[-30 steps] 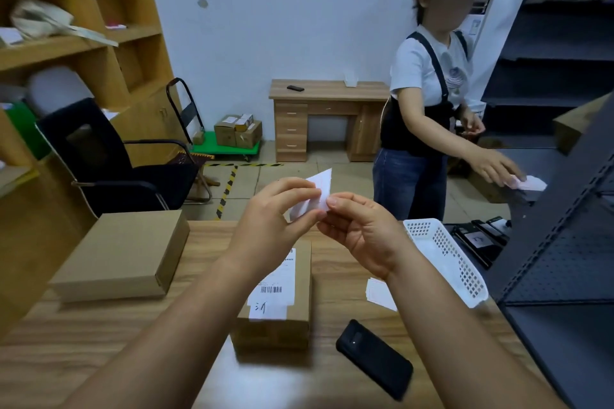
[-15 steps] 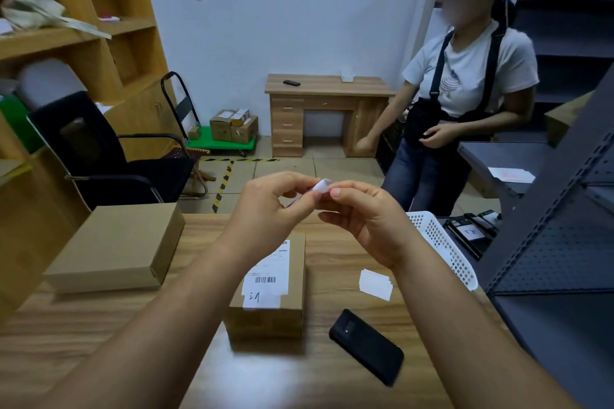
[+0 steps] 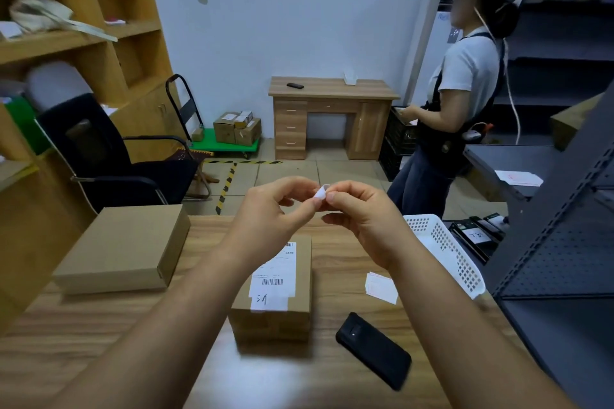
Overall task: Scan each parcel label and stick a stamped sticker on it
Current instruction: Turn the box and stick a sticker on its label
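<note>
Item 1, sticker: small white slip, curled at the top edge, held up in the air above the desk, between us and the parcel. We pinch it from both sides: left hand thumb + forefinger on its left edge, right hand fingertips on its right. Held that way, we judge, to peel it off its backing or square it up before sticking; stamp not legible at this size.

Item 2, parcel: brown carton, flat on the desk directly below our hands, label facing up w/ barcode, a handwritten white strip at the near edge. Placed label-up prob. so it can be scanned and stuck w/o turning.

Item 3, black handset: lies right of the parcel, likely the scanner, within reach.

Item 4, spare stickers: small stack, right of parcel, beside the white basket.

Item 5, flat carton: left side, apart from the rest.
</note>
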Motion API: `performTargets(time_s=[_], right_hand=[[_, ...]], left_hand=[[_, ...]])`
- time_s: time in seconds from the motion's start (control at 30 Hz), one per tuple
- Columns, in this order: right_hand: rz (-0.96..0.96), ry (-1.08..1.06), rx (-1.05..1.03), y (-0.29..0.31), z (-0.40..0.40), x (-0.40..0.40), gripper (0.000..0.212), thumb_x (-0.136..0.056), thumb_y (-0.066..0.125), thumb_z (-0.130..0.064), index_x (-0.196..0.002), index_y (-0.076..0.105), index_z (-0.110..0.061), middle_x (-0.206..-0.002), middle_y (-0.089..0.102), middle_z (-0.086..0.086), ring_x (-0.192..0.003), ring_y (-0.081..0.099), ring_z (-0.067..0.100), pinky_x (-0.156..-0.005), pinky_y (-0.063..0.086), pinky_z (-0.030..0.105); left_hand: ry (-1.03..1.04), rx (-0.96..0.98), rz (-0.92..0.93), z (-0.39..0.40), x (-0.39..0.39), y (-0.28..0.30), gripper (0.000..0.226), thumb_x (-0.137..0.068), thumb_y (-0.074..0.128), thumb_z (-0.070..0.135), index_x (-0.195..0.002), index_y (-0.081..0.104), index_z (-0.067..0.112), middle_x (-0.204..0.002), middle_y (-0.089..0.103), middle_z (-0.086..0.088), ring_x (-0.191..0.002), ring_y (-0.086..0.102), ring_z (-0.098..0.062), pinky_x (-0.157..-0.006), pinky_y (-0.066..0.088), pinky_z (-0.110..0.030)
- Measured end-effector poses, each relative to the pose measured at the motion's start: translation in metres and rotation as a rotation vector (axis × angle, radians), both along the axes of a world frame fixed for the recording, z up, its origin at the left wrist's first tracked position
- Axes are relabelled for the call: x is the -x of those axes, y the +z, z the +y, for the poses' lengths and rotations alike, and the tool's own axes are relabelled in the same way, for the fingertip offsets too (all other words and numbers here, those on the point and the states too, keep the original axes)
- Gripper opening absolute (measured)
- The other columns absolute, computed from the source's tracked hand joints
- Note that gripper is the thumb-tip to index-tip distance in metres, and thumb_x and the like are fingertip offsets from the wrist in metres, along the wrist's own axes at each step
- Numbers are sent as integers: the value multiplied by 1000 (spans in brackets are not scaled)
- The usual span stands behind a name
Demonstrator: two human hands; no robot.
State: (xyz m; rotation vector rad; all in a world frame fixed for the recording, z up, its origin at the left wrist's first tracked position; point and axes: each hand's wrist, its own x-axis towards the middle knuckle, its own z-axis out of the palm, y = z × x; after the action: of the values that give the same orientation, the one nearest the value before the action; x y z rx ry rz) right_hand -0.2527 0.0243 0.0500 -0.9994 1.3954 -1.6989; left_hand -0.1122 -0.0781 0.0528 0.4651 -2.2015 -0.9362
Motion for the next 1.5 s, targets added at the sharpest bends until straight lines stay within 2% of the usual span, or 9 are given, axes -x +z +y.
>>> performTargets(time_s=[0.23, 0.33, 0.47, 0.67, 0.8, 1.03, 1.17, 1.3, 1.5], right_hand=[[225, -57, 1, 0, -25, -8, 9, -93, 62, -5, -89, 70, -4, -98, 66, 7, -86, 63, 12, -80, 55, 27], [297, -95, -22, 2, -33, -9, 10, -93, 62, -6, -90, 70, -1, -104, 64, 7, -90, 63, 14, -83, 56, 30], [92, -219, -47, -2, -33, -2, 19, -94, 53, -2, -80, 64, -7, -105, 71, 3, -99, 68, 21, -83, 57, 32], [-164, -289, -58, -24, -5, 18, 9, -98, 52, -11, -98, 60, -7, -103, 72, 15, -98, 71, 29, -79, 56, 31], [-170, -361, -94, -39, 19, 49, 14, -94, 61, -15, -107, 63, -8, -106, 72, 13, -98, 71, 25, -81, 57, 31], [-162, -416, -160, -82, 55, 143, 9, -93, 65, -14, -95, 70, -8, -101, 73, 14, -97, 71, 26, -87, 58, 38], [-211, -408, -239, -112, 76, 199, 9, -95, 60, -9, -92, 66, -4, -98, 74, 10, -92, 72, 23, -81, 59, 31], [-315, -533, -486, -168, 95, 274, 8, -95, 56, -4, -89, 60, -6, -95, 68, 17, -67, 67, 18, -59, 57, 26], [-43, -704, -756, -229, 114, 328, 23, -99, 52, -13, -118, 64, -12, -92, 67, 8, -67, 63, 15, -64, 55, 27]], left_hand=[[4, 33, -61, -35, -7, -4, 25, -86, 66, 49, -107, 72, 35, -100, 70, 22, -102, 61, -1, -86, 53, -27], [-22, 13, -10, -47, -3, 0, 15, -90, 65, 35, -102, 74, 34, -97, 71, 23, -98, 63, 2, -83, 52, -22], [-34, -204, 25, -56, 14, -1, 14, -93, 62, 25, -86, 72, 31, -81, 70, 14, -79, 62, 0, -71, 49, -20], [-139, -478, 14, -35, 62, -30, 15, -94, 61, 22, -89, 75, 20, -87, 74, 4, -87, 67, -15, -87, 55, -42], [-184, -509, -39, -14, 103, -49, 14, -94, 61, 29, -94, 75, 25, -92, 74, 6, -92, 67, -11, -87, 55, -40], [-177, -527, -144, 34, 194, -76, 17, -95, 60, 31, -99, 75, 25, -93, 73, 10, -84, 64, 2, -71, 46, -16], [-116, -558, -170, 52, 240, -103, 17, -96, 59, 24, -90, 75, 21, -85, 73, 12, -77, 63, 3, -76, 51, -25], [120, -731, -109, 47, 277, -132, 21, -94, 57, 14, -76, 68, 17, -74, 71, 12, -70, 64, -2, -76, 52, -32], [221, -828, -139, 33, 274, -157, 18, -95, 57, 13, -82, 69, 13, -77, 72, 5, -68, 67, -4, -73, 51, -29]])
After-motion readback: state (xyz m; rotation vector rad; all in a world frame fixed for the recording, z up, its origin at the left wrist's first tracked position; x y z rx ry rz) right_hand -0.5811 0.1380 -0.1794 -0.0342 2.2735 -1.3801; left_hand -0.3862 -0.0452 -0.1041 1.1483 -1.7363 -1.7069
